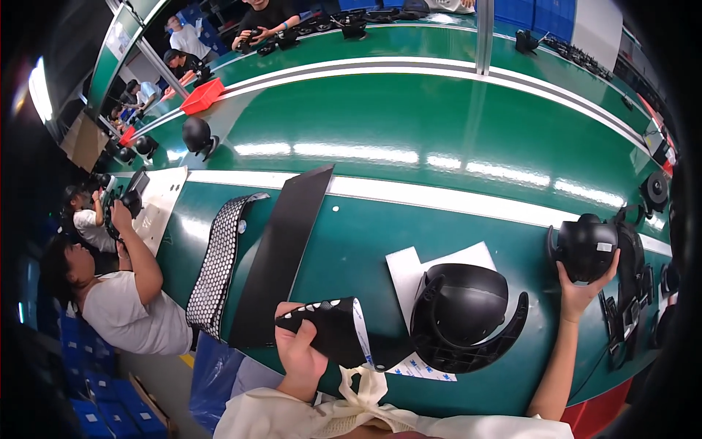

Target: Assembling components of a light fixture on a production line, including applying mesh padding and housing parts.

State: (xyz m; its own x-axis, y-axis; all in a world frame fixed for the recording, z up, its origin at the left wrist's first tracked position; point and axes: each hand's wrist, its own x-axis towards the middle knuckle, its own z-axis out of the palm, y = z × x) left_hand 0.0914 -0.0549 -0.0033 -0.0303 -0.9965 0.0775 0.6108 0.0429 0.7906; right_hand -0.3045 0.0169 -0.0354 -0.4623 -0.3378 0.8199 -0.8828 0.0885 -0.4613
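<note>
Black pad (333,333) pinched in left hand (300,355); right hand (581,289) cups helmet (585,249), which could slip off the bench (409,241).

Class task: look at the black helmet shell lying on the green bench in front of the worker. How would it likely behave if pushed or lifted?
The black helmet shell looks like rigid moulded plastic, so it probably keeps its shape. Its domed form suggests it may rock or slide on the glossy green bench. Being hollow, it is probably light for its size.
</note>
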